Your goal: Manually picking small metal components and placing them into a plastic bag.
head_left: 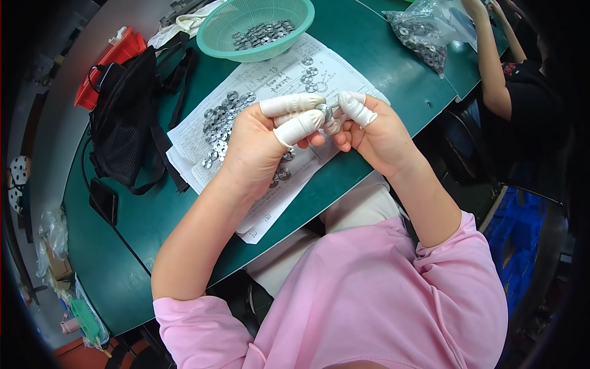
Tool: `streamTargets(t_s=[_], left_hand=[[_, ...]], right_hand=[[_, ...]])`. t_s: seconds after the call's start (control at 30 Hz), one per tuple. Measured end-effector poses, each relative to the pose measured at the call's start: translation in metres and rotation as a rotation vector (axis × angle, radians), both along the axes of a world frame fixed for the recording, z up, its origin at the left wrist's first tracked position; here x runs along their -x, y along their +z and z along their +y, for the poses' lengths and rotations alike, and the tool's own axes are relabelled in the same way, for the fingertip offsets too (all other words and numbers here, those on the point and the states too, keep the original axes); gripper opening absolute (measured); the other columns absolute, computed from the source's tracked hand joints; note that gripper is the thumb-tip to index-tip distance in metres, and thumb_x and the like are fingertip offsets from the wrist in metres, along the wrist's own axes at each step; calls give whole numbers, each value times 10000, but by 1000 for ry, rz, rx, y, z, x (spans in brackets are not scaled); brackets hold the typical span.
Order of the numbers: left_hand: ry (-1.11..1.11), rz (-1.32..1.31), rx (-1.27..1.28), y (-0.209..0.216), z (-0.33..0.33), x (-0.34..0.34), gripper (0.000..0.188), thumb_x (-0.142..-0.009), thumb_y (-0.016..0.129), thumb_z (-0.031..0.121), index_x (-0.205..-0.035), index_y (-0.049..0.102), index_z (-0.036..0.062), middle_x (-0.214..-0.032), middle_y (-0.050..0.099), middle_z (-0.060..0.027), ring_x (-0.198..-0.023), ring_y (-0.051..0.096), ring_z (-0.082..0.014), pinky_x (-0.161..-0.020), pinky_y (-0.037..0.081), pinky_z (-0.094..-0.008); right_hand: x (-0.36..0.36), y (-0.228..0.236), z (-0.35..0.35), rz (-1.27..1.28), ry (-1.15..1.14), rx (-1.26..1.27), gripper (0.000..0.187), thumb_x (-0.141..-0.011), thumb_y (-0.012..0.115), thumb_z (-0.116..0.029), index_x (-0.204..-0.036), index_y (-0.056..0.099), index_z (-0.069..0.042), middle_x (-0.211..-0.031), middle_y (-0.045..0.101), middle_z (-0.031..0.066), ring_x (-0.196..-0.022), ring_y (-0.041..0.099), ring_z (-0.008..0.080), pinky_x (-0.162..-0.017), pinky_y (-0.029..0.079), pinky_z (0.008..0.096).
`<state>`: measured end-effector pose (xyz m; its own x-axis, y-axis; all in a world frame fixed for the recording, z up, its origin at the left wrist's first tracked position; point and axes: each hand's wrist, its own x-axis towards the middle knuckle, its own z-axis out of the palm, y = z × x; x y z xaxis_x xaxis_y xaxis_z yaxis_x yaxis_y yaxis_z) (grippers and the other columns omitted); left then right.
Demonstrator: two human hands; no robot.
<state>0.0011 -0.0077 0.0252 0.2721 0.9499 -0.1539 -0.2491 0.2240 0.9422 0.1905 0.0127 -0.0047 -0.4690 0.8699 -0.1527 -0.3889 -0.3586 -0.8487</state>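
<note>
A small round metal disc (326, 112) is pinched between the thumb and fingers of my left hand (253, 138), above the paper sheets. White finger cots cover the gripping fingertips of both hands. My right hand (382, 132) is closed right beside the disc, its fingertips drawn together; whatever they may hold is hidden. More metal discs with holes (220, 126) lie in a loose spread on the papers (193, 144) to the left of my hands. A few discs (309, 79) form a short line beyond my fingers, and others sit partly hidden under my left wrist.
A green basket (215, 49) holding many discs stands at the far side of the green table (135, 258). A black bag (126, 117) and a red bin (86, 89) are at left. Far right, a plastic bag of parts (424, 46) lies near another person's arm (495, 74).
</note>
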Motion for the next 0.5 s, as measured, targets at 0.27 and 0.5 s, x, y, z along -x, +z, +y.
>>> streamTargets(t_s=[0.27,0.5], left_hand=[[15,5,-9,0,-1,-2,253,-823,697,110,-1055,674,10,-866,686,-51,-691,623,-98,-617,452,-211],[-7,-43,20,-2,0,1,281,-831,684,101,-1090,639,-1,-925,678,-106,-710,617,-115,-680,492,-234]], right_hand=[[-1,1,-1,23,-1,3,320,-976,490,-313,-927,588,-12,-781,612,56,-618,548,107,-550,445,231],[0,-2,-1,-3,2,-44,333,-978,485,-311,-945,594,2,-780,613,60,-611,546,104,-540,439,226]])
